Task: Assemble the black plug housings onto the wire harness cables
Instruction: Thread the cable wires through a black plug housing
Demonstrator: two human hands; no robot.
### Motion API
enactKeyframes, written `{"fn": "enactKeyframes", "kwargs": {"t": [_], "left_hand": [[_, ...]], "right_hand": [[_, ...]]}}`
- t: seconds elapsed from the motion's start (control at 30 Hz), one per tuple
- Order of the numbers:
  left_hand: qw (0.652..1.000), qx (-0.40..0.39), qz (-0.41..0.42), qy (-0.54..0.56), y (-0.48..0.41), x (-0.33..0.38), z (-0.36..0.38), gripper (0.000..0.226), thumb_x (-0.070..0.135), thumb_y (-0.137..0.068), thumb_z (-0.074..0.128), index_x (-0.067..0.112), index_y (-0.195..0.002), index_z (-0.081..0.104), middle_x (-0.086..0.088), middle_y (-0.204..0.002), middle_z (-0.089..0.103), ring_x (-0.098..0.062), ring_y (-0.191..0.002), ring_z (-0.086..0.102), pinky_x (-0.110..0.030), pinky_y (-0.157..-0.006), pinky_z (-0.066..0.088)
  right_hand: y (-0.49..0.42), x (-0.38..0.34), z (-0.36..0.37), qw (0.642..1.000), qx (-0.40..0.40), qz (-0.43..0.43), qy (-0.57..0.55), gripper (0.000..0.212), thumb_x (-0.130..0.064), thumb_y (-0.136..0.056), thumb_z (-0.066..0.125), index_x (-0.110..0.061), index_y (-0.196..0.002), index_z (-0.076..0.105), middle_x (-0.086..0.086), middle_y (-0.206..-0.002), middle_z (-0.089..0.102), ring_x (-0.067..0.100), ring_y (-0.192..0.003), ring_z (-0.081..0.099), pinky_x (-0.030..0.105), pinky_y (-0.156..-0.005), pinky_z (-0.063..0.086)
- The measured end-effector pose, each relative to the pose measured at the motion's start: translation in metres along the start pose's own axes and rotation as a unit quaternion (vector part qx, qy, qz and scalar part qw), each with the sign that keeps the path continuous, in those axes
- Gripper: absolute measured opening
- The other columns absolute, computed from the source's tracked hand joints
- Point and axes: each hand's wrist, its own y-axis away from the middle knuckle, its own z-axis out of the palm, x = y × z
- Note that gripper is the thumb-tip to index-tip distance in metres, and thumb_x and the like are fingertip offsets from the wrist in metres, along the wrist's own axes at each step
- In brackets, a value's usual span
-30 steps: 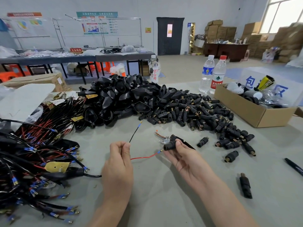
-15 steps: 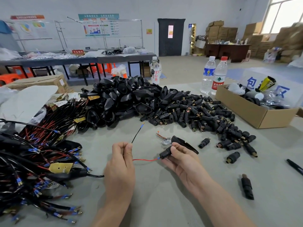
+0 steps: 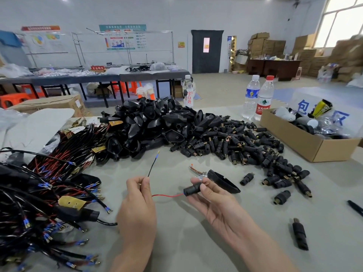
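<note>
Right grip [image 3: 214, 199] pinches plug [image 3: 193, 190]; red wire [image 3: 167, 196] runs to left grip [image 3: 137, 203], closed on it.

red characters reading "京白开" run down a clear bottle [image 3: 189, 95] at the tabletop's [image 3: 172, 163] far edge; the red-capped bottle [image 3: 264, 101] toward the far right corner is labelled "农夫山泉"; a white sign [image 3: 302, 108] behind the cardboard box [image 3: 290, 134] bears blue "包" and "区"; a red placard [image 3: 97, 68] on the far bench [image 3: 137, 76] reads "不合格区"; wall posters [image 3: 121, 40] are illegible.
</note>
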Motion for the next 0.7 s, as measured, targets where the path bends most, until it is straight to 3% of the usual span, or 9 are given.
{"fn": "enactKeyframes", "kwargs": {"t": [0.1,0.27,0.47,0.7], "left_hand": [[1.000,-0.007,0.012,0.002,0.001,0.002,0.000,0.033,0.057,-0.094,0.023,0.029,-0.095,0.041,0.004,-0.070,0.061,-0.032,-0.069,0.059,-0.047,-0.064,0.049],[0.999,-0.019,0.051,-0.006,0.005,0.007,0.002,0.025,0.057,-0.094,0.022,0.035,-0.092,0.035,0.009,-0.066,0.058,-0.031,-0.062,0.059,-0.045,-0.058,0.047],[0.997,-0.015,0.047,0.054,0.003,0.005,0.004,0.023,0.055,-0.096,0.027,0.036,-0.091,0.038,0.007,-0.060,0.053,-0.017,-0.056,0.053,-0.040,-0.052,0.037],[0.992,-0.018,0.054,0.115,0.004,0.004,0.009,0.020,0.051,-0.097,0.035,0.034,-0.091,0.044,0.018,-0.068,0.057,-0.009,-0.057,0.050,-0.030,-0.051,0.034]], "right_hand": [[0.000,0.007,0.002,1.000,0.004,-0.007,-0.008,0.030,0.007,-0.079,0.062,0.004,-0.108,0.059,0.019,-0.118,0.070,0.030,-0.096,0.072,0.036,-0.076,0.062],[0.000,0.015,0.008,1.000,0.001,0.004,-0.027,0.034,0.007,-0.076,0.064,0.002,-0.108,0.056,0.021,-0.116,0.070,0.030,-0.098,0.073,0.034,-0.074,0.062],[0.001,0.023,0.013,1.000,-0.013,0.002,-0.014,0.022,-0.008,-0.084,0.064,0.003,-0.102,0.059,0.026,-0.116,0.069,0.033,-0.099,0.072,0.032,-0.072,0.062],[-0.001,0.028,0.010,0.997,-0.001,-0.027,-0.067,0.031,-0.001,-0.083,0.065,0.002,-0.113,0.057,0.025,-0.119,0.068,0.031,-0.109,0.069,0.034,-0.080,0.061]]}}
